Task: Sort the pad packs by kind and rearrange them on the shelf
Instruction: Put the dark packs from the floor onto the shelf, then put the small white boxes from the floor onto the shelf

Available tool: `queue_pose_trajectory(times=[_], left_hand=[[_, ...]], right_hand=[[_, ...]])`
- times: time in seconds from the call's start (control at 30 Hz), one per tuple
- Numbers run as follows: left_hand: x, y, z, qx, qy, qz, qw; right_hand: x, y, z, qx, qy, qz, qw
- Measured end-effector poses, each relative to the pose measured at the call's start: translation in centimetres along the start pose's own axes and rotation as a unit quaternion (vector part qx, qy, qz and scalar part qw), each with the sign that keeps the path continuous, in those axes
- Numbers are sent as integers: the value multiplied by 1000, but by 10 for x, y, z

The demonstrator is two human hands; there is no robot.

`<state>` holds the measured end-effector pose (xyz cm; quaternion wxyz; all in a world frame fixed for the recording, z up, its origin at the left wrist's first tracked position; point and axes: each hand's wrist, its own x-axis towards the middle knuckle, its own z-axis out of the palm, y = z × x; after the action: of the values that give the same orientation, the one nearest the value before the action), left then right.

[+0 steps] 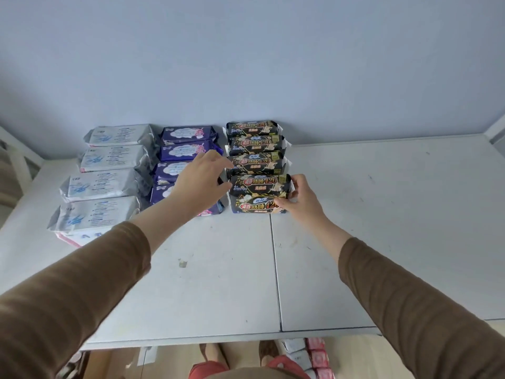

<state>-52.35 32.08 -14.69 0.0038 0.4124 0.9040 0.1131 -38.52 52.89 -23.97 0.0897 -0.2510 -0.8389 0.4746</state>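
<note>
Black pack (259, 186) fourth in the right-hand column of black packs (255, 144), sitting partly on top of the nearest black pack (257, 205), toward the back of the white shelf (382, 214). Pinched at both short ends: left hand (199, 181) fingers against the left end, right hand (299, 196) fingers wrapped on the right end, thumb resting across the nearest pack's top. Both grips narrow, closed on the pack, not clamped hard by the look. Likely light, soft and squashy, glossy film wrap so probably slippery; crimped end seals flimsy, so better held by the body at the ends, not by the seal flaps. Should take a squeeze without damage.

Purple packs (188, 151) in the middle column, just beside the black column, partly hidden by the left forearm. Silver-white packs (109, 184) in the left column, four showing, a pink-edged pack (73, 237) under the nearest. Sorting looks nearly complete. More packs (314, 354) visible below the shelf edge, kind unclear.
</note>
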Motion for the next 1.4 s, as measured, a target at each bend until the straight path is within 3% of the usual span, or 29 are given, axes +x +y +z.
queue_pose_trajectory(times=[0.2,0.37,0.53,0.77,1.03,1.27,1.4], left_hand=[[-43,17,13,-26,27,-26,999],[-88,32,30,-34,33,-8,999],[-148,66,52,-43,19,3,999],[-285,127,99,-104,34,47,993],[-418,160,220,-159,-120,-37,979],[-477,183,375,-156,-269,-130,941],[-489,194,478,-148,-305,-152,928]], right_hand=[[-22,3,-2,-2,40,16,999],[-78,8,-17,-99,26,20,995],[-168,4,-26,-182,-20,-23,983],[-329,52,-18,-163,73,-84,980],[-444,191,7,-146,-7,68,987],[-487,347,48,-186,-128,185,956],[-485,438,90,-209,-191,193,939]])
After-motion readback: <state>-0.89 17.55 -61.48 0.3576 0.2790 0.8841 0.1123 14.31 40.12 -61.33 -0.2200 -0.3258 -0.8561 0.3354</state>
